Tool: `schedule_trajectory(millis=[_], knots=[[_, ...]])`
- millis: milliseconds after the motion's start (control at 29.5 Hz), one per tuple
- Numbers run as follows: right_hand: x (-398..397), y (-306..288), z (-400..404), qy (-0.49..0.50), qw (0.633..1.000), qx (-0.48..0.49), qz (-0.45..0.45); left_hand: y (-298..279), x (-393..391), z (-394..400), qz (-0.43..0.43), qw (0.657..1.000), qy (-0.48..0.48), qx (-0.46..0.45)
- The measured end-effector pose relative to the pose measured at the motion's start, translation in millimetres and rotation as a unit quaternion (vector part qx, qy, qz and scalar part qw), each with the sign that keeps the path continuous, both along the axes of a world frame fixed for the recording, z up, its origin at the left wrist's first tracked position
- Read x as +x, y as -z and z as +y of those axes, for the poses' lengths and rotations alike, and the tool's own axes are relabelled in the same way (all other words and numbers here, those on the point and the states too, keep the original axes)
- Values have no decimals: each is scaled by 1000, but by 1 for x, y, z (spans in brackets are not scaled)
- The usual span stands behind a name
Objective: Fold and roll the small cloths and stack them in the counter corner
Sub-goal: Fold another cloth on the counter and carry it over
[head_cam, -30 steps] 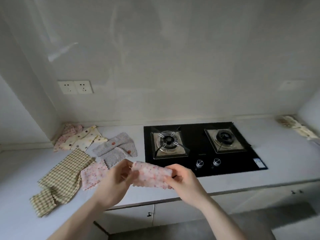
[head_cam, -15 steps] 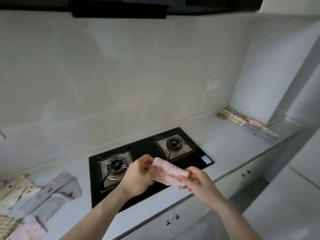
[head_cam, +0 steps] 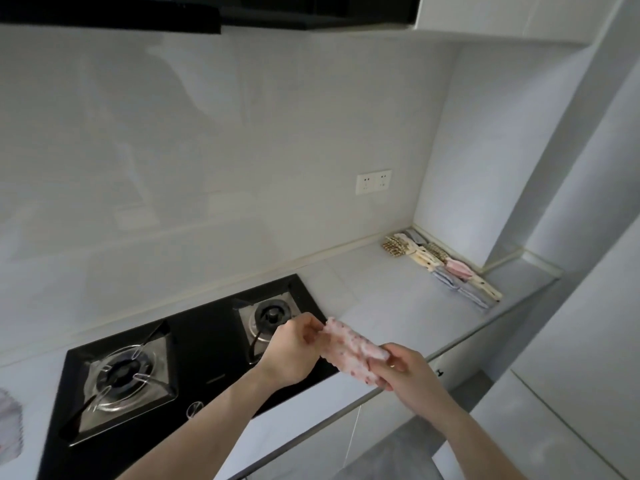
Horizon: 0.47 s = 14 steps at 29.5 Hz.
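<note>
A small pink dotted cloth, folded into a narrow strip, is held in the air between both hands above the right end of the hob. My left hand pinches its left end. My right hand grips its right end. In the far right counter corner lies a row of rolled cloths, checked, cream, pink and grey, along the side wall. At the left edge of the view a grey cloth shows partly on the counter.
A black two-burner gas hob is set into the pale counter below my arms. A double wall socket sits above the counter on the right. A dark extractor hood hangs overhead. Cabinet doors run under the counter edge.
The view has swung right, from the loose cloths on the left towards the right counter corner. Both hands have carried the folded pink cloth rightward over the hob.
</note>
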State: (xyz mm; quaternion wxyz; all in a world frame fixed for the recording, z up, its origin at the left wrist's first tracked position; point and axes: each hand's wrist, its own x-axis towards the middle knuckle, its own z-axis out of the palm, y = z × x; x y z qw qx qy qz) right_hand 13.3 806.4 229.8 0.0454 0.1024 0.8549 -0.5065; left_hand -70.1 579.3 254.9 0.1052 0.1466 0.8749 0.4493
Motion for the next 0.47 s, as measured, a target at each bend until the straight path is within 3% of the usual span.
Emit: schedule_trajectory(millis=[169,474], knots=[[-47,28,51,41,999,-11,-29,19,-57,53,-19,999,14,-47],[-150,52,125,181,970,-112,-119,36,-162,129,-90,995,34,-17]])
